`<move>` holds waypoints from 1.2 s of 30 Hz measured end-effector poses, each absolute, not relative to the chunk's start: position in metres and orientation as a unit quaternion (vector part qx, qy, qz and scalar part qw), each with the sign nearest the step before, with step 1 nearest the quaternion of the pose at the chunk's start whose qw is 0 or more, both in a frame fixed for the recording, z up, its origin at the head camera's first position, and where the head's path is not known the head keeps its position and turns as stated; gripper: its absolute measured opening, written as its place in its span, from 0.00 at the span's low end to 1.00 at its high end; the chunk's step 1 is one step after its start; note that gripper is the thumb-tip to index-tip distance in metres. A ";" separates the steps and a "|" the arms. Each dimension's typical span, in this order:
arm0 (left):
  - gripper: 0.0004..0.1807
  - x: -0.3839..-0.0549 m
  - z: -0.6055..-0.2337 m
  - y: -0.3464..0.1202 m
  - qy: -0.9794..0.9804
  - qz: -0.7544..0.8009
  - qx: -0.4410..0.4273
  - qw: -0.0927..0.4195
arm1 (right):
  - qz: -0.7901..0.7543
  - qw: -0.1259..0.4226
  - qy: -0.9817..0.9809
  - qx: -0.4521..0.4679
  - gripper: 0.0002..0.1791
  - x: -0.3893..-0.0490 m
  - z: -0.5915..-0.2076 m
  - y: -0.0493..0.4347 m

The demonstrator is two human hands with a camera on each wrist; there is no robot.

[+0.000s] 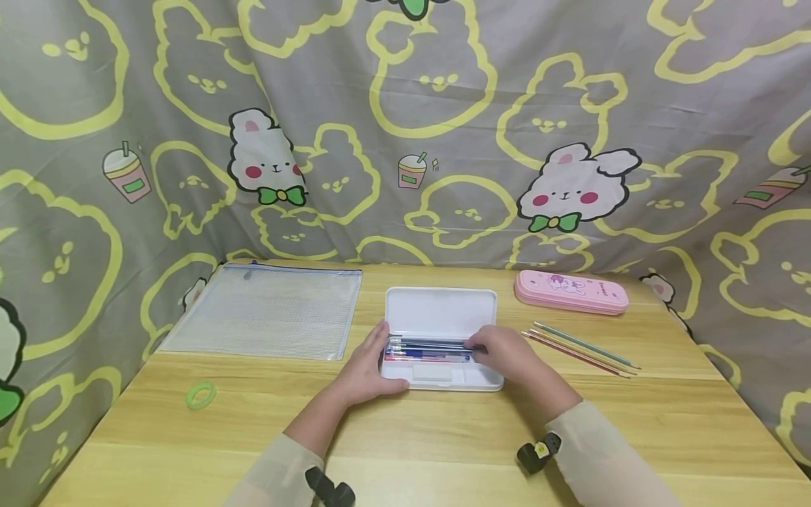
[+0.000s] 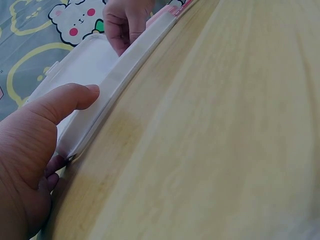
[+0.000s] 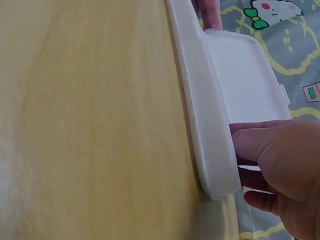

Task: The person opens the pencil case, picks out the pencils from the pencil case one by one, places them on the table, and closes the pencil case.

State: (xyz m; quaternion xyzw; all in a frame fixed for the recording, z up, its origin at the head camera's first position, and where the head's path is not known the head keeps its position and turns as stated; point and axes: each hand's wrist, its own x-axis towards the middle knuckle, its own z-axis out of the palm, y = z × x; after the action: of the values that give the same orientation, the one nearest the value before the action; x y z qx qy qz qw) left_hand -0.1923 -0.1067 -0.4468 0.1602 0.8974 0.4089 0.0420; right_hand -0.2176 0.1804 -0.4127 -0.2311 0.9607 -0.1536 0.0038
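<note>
A white pencil case (image 1: 440, 313) lies with its lid raised in the middle of the table. My left hand (image 1: 367, 370) grips its left end, thumb at the front wall and fingers along the side; the left wrist view shows the thumb over the rim. Inside are several dark pencils (image 1: 427, 344), a blue pen (image 1: 421, 353), a red pen (image 1: 418, 359) and a white eraser (image 1: 432, 372). With its fingers dipped into the right end, my right hand (image 1: 507, 351) pinches the dark pencils' ends. In the right wrist view the case wall (image 3: 210, 115) hides those fingertips.
Several loose pencils (image 1: 583, 350) lie right of the case, below a pink pencil box (image 1: 570, 291). At the left are a clear mesh zip pouch (image 1: 272, 310) and a green tape ring (image 1: 200, 396). A patterned grey curtain (image 1: 405, 141) hangs behind the table.
</note>
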 end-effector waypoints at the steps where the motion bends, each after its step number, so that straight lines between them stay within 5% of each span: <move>1: 0.66 -0.192 -0.447 -0.107 0.897 0.409 0.160 0.042 | -0.158 0.004 0.960 -0.231 0.10 -0.218 -0.413 0.181; 20: 0.67 -0.193 -0.447 -0.107 0.899 0.406 0.160 0.044 | -0.335 0.051 0.927 -0.159 0.10 -0.213 -0.412 0.207; 36: 0.67 -0.193 -0.447 -0.107 0.900 0.403 0.160 0.046 | -0.292 -0.054 0.948 -0.113 0.10 -0.176 -0.404 0.303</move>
State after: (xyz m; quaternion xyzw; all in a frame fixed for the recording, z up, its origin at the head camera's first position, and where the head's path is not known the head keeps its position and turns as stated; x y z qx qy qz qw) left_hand -0.1928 -0.1068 -0.4472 0.1600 0.8998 0.4034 0.0459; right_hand -0.1756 0.3027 -0.4040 -0.1129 0.9481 -0.2924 -0.0538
